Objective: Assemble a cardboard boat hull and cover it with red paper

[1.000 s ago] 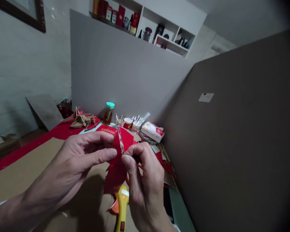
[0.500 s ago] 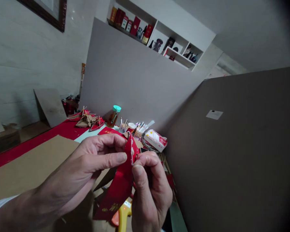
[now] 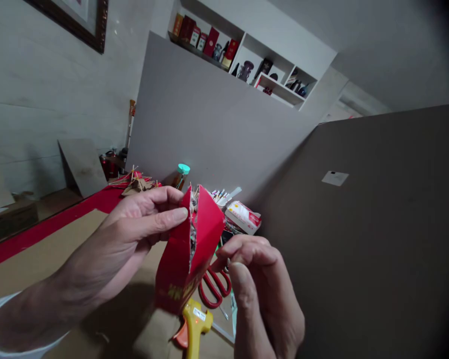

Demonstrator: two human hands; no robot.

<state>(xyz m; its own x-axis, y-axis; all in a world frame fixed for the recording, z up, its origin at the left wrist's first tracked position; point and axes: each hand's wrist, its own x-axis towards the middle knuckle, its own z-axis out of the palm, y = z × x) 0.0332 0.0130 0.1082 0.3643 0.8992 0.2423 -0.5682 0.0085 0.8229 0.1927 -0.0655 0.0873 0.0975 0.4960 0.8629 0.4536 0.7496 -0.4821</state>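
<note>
My left hand (image 3: 134,232) pinches a folded piece of red cardboard (image 3: 207,222) by its upper left edge. Gold print shows near the bottom of the piece, and a ragged, torn grey-white edge runs down its middle. Just right of the cardboard and apart from it, my right hand (image 3: 264,289) is closed, thumb against fingertips, with a tiny pale bit at the tips that is too small to name. Below the cardboard lie red-handled scissors (image 3: 213,291) and a yellow hot glue gun (image 3: 196,321) with an orange trigger.
Brown cardboard (image 3: 75,249) lies on the red-covered table. Toward the back are red and brown cardboard pieces with sticks (image 3: 138,183), a bottle with a turquoise lid (image 3: 183,169), pens (image 3: 220,196) and a tissue pack (image 3: 243,217). Grey panels (image 3: 209,134) stand behind and at the right.
My right hand has come away from the cardboard, moving right and down. The left hand has turned the piece, so its torn edge and fold face me. The scissors now show.
</note>
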